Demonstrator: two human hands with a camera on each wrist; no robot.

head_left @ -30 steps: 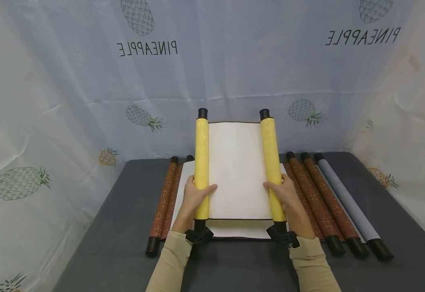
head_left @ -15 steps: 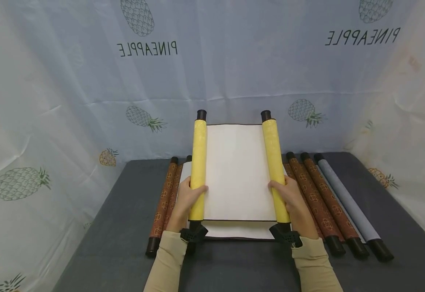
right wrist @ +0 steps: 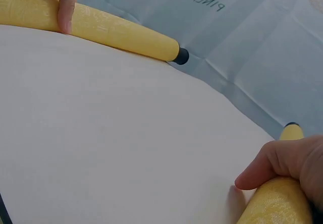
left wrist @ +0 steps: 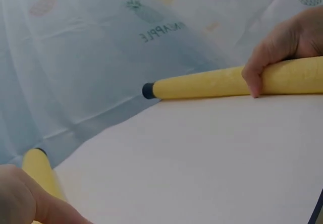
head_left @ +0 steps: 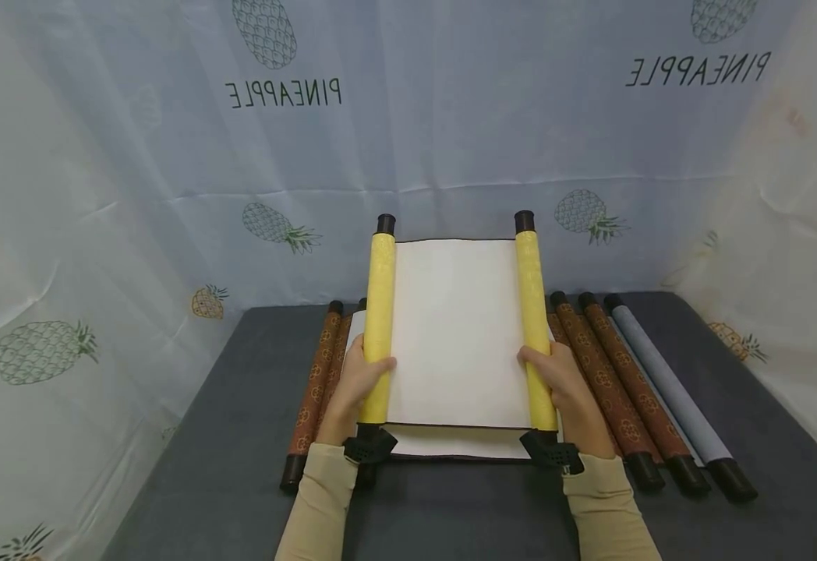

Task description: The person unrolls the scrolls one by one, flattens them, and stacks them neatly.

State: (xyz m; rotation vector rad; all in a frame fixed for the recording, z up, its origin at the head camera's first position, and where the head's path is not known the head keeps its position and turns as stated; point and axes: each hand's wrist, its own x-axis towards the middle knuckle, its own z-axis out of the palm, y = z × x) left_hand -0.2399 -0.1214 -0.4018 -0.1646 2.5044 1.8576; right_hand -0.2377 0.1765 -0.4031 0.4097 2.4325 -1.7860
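Observation:
A yellow scroll (head_left: pixel 459 335) with black end knobs is partly unrolled, its blank white sheet stretched between two rolls. My left hand (head_left: pixel 359 382) grips the left roll (head_left: pixel 380 296), thumb across its front edge. On the right roll (head_left: pixel 532 288) my right hand (head_left: pixel 563 382) has the same grip, thumb toward the paper. Both wrist views show the white sheet spanning the two yellow rolls. The scroll is held above another scroll lying open, whose white sheet (head_left: pixel 458 442) shows below its lower edge. The fingers behind the rolls are hidden in the head view.
Brown patterned rolls (head_left: pixel 316 382) lie at the left on the dark grey table (head_left: pixel 226 467). More brown rolls (head_left: pixel 601 374) and a grey-blue scroll (head_left: pixel 671 382) lie at the right. A pineapple-print curtain (head_left: pixel 450 117) hangs behind and at both sides.
The two yellow rolls have moved apart, the left one leftward and the right one rightward, so more white paper shows between them. Both hands have kept their grip.

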